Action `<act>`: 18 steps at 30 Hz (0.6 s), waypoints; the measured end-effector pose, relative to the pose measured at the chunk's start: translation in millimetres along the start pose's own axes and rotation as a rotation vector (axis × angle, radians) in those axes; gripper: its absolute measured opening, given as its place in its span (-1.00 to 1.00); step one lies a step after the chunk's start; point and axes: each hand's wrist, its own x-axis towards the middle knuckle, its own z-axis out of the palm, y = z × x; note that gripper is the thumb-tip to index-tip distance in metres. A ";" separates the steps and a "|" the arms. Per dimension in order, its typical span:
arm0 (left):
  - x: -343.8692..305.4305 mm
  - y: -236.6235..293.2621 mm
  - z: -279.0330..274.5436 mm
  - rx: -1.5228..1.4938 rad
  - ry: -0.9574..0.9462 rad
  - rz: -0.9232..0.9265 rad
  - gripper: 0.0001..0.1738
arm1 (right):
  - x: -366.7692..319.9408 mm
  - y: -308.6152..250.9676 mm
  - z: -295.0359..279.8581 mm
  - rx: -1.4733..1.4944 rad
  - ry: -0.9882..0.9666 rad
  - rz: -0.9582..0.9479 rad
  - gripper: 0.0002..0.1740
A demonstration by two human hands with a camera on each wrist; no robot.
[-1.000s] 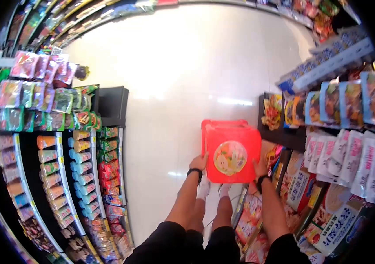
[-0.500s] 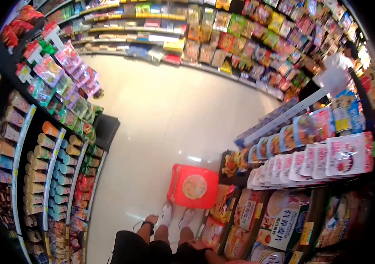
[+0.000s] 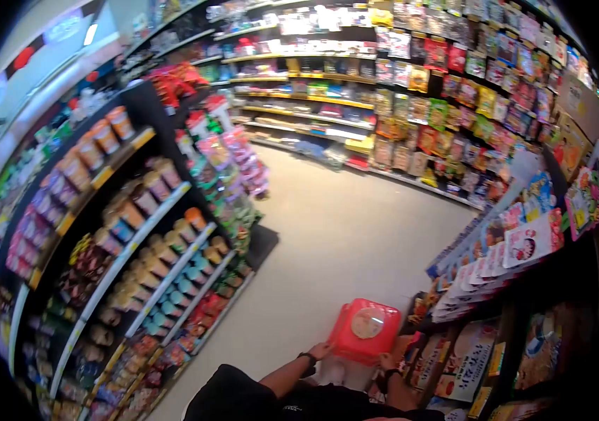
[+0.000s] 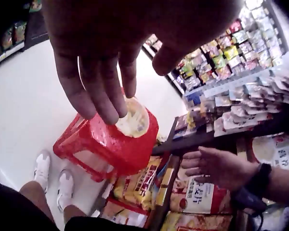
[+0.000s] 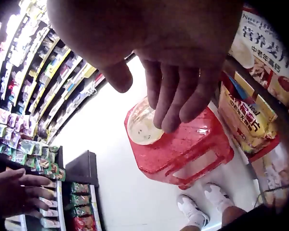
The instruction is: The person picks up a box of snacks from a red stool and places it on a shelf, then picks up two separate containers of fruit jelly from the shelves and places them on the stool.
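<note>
A red plastic stool (image 3: 386, 338) with a round pale label (image 3: 367, 323) stands on the floor in front of the person's feet. In the head view my left hand (image 3: 322, 350) appears at its left edge and my right hand (image 3: 388, 361) at its lower right. Both wrist views show the hands above the stool, palms and loosely extended fingers with nothing held: the left hand (image 4: 135, 53) over the stool (image 4: 127, 151), the right hand (image 5: 159, 53) over the stool (image 5: 183, 149). Between the hands there is a wide gap.
Shelves of cups and packets (image 3: 166, 263) rise on the left. Hanging pouches (image 3: 478, 270) and boxed goods (image 3: 469, 358) line the right side, close to the stool. A wall of snack bags (image 3: 440, 112) stands beyond the pale floor (image 3: 356, 210). White shoes (image 4: 65, 187) are beside the stool.
The head view has tilted up and turned, showing more shelving. Both hands, at the stool's sides a second ago and then lower near the body, now appear close to the stool again.
</note>
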 end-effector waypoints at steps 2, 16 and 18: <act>-18.7 6.8 -8.2 -0.133 0.070 -0.054 -0.48 | -20.2 -34.0 -0.6 0.028 -0.034 0.107 -0.69; -256.1 -183.3 36.2 -0.415 0.485 -0.529 -0.41 | -86.0 32.0 71.9 -0.321 -0.459 0.231 -0.80; -288.4 -199.7 41.3 -0.595 0.511 -0.632 -0.36 | -98.2 16.6 96.2 -0.371 -0.490 0.195 -0.81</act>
